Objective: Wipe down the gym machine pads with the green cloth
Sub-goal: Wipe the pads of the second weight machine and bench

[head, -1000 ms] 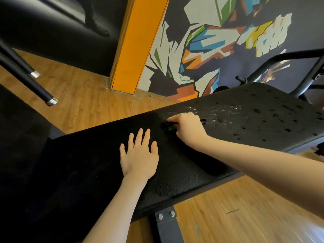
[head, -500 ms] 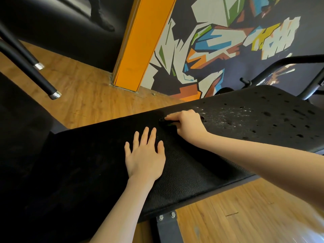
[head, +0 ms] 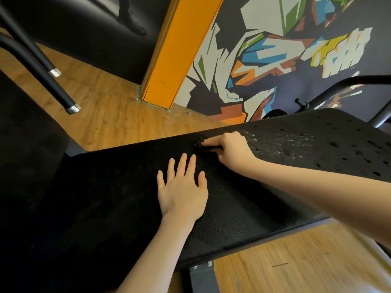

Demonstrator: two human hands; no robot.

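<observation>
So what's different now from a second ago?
Not much. The right hand slid slightly toward the pad's far edge, gripping the bunched cloth; its green no longer shows. The left hand stays flat on the pad.

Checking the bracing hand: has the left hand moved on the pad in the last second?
Yes. The left hand slid right along the pad, toward the right hand gripping the cloth; the bracket bolts below kept their place.

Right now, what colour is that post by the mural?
Bright orange; the post shows in the head view, standing left of the mural.
</observation>
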